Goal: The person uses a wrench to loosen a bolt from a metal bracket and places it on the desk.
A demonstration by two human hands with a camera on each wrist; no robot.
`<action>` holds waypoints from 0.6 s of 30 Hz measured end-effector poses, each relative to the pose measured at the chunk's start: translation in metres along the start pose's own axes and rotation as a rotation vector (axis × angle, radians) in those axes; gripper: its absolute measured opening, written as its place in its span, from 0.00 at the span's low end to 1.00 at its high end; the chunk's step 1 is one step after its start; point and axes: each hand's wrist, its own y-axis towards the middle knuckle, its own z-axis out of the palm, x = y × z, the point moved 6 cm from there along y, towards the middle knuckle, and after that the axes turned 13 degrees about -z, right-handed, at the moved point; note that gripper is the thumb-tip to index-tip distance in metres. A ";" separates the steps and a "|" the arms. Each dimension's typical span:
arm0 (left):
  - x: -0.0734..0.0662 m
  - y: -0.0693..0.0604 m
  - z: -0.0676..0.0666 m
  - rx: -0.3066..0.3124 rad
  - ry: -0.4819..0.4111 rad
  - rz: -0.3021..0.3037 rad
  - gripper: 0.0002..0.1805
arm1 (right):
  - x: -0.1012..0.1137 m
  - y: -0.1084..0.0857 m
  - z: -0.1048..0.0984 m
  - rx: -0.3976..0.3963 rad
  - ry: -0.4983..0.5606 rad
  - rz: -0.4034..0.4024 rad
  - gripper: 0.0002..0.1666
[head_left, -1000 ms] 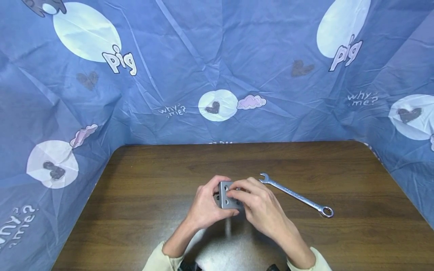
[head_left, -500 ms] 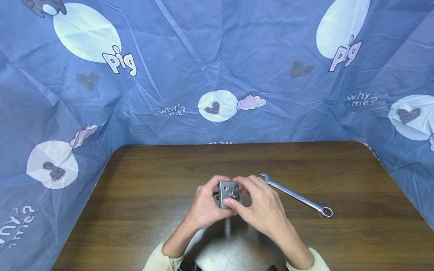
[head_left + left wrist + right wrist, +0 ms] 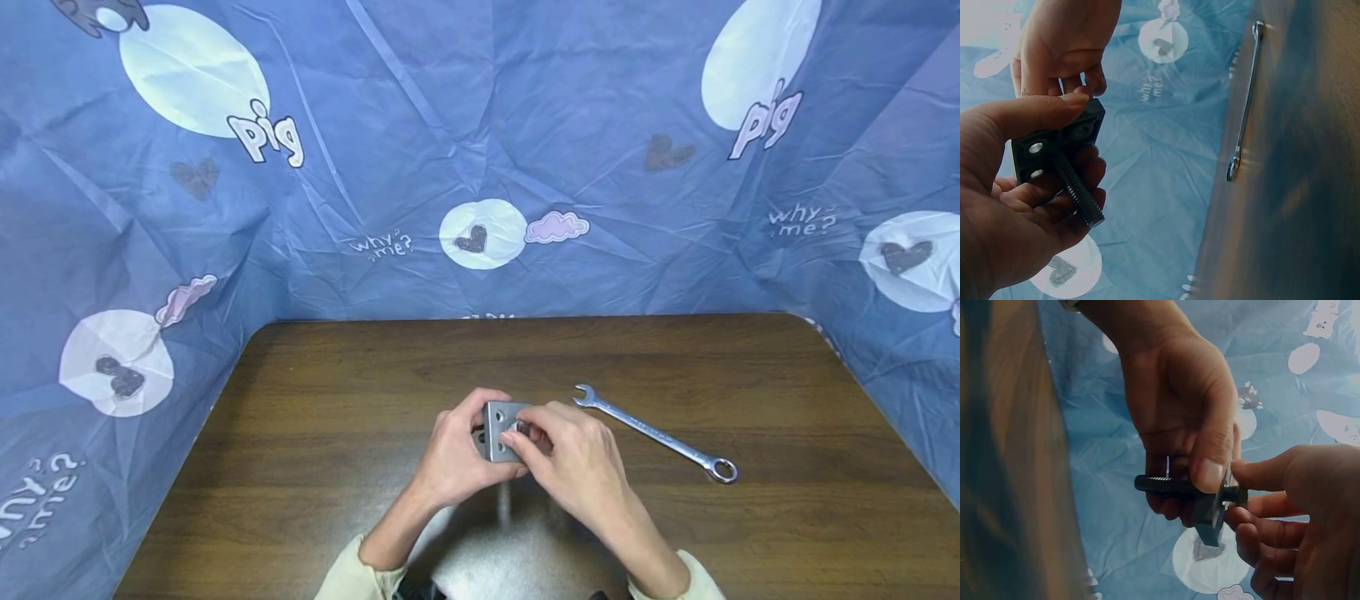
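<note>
Above the table, my left hand (image 3: 459,454) grips a small grey metal block with holes (image 3: 495,432), thumb on one side and fingers curled round the other. A bolt passes through it. On the near face the bolt head (image 3: 1235,494) is pinched between thumb and fingers of my right hand (image 3: 579,458). In the left wrist view, the threaded shank (image 3: 1077,189) sticks out of the block's other side, towards my left palm. My right hand partly covers the block's right side in the head view.
A combination wrench (image 3: 654,432) lies slantwise on the brown wooden table (image 3: 360,367), to the right of my hands. Blue printed cloth (image 3: 390,167) hangs behind the table and along both sides.
My right fingers lay over the block's face, then spread to its edges with the bolt head showing. Now they pinch the bolt head. The left hand and block stay nearly still.
</note>
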 end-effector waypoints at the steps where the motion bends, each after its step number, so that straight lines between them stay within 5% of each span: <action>1: 0.000 0.000 0.000 0.001 0.000 0.001 0.37 | 0.001 0.000 -0.001 0.000 0.011 -0.013 0.13; 10: 0.002 0.000 0.001 0.005 0.002 0.006 0.38 | 0.003 0.001 -0.003 0.080 0.041 -0.062 0.15; 18: 0.000 0.000 0.002 0.015 0.001 0.032 0.38 | 0.004 0.001 -0.005 0.037 0.057 -0.127 0.16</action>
